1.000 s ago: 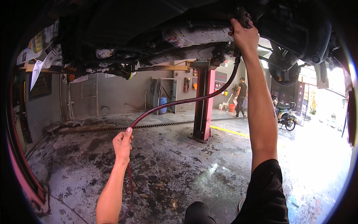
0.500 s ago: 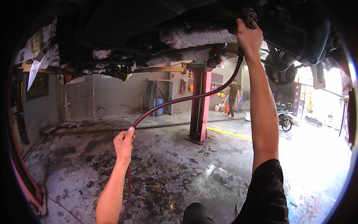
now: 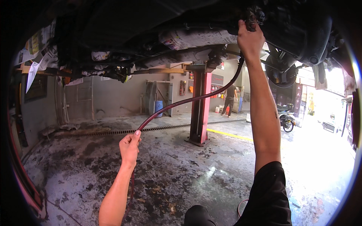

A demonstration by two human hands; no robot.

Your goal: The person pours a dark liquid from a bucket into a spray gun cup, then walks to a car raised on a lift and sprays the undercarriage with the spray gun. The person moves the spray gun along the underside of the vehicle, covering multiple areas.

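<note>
A dark red hose [image 3: 186, 101] curves from my left hand [image 3: 130, 146] up to the dark hand tool [image 3: 250, 23] beneath the raised vehicle [image 3: 113, 30]. My left fingers are closed round the hose, thumb uppermost, and its lower length hangs toward the floor. Overhead, my right hand [image 3: 251, 40] is wrapped round the tool, close against the underbody. The tool's front end is lost in shadow, so I cannot make out its exact kind. Newspaper sheets [image 3: 200, 38] cover parts of the underbody just left of my right hand.
A red lift post [image 3: 200, 105] stands on the stained floor [image 3: 169, 169], before a floor drain grate [image 3: 166, 128]. Farther back are a blue drum [image 3: 158, 108], a person [image 3: 229, 100] and a motorcycle [image 3: 287, 121]. More newspaper [image 3: 37, 56] hangs at the left.
My left hand has shifted slightly right with the hose. My right hand stays up at the underbody, still round the tool. The person in the background has moved left.
</note>
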